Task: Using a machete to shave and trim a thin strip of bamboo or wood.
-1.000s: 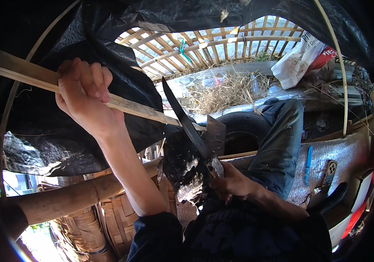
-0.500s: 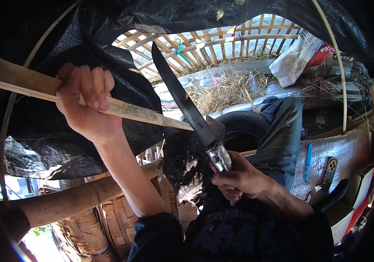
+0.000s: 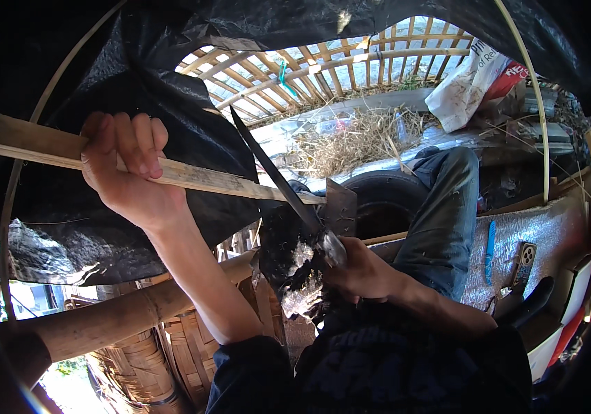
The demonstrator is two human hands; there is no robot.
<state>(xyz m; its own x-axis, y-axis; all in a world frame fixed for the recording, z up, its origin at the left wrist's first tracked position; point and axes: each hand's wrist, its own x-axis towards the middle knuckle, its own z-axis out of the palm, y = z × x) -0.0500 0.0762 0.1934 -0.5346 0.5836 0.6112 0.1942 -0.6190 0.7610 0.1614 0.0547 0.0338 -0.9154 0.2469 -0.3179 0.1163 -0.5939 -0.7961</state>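
A long, pale split bamboo strip (image 3: 216, 183) slants from the far left down to the middle of the view. Around its left part my left hand (image 3: 130, 169) is closed, fingers curled over the top. My right hand (image 3: 364, 272), also closed, grips a machete (image 3: 275, 169) by its handle, which the fingers largely cover. The dark blade points up and to the left, crossing the strip close to its right end. Right there stands a flat dark metal plate (image 3: 341, 209); how it is fixed is hidden. Whether blade and strip touch, I cannot tell.
A black tyre (image 3: 378, 190) lies behind the metal plate, beside my bent jeans-clad leg (image 3: 440, 221). On a silvery surface at right are a blue slim tool (image 3: 490, 252) and a phone (image 3: 526, 257). A thick bamboo pole (image 3: 109, 321) crosses lower left; black sheeting (image 3: 164, 103) hangs above.
The machete has come down and tilted further left, its handle now nearer the metal plate. My left hand and the strip's left end have dropped slightly.
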